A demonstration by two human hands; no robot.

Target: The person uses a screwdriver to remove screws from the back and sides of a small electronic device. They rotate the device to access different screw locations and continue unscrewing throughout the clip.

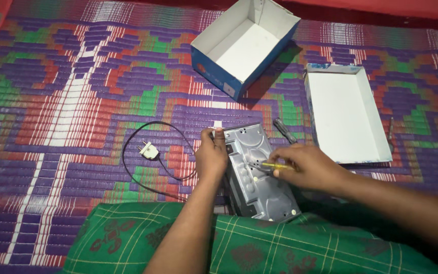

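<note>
Beyond the grey metal device [257, 172] on the woven mat [67, 101] stands an open blue cardboard box [244, 45] with a white inside, and to the device's right lies its shallow white-lined lid [345, 114]. Closed over the device's left edge, the left hand [211, 155] steadies it, while the right hand [305, 167] pinches a yellow-handled screwdriver [275, 166] against its top. Left of the device lies a black cord with a white plug [148, 150]; a dark tool [284, 130] behind the device is hard to make out.

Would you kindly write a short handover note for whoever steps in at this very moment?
Left hand grips the left edge of the grey metal device, steadying it on the mat.
Right hand holds a yellow-handled screwdriver, tip on the metal panel.
The cord with white plug lies to the left; open box and its lid sit beyond.
Panel is still on; which screws are out cannot be told.
</note>
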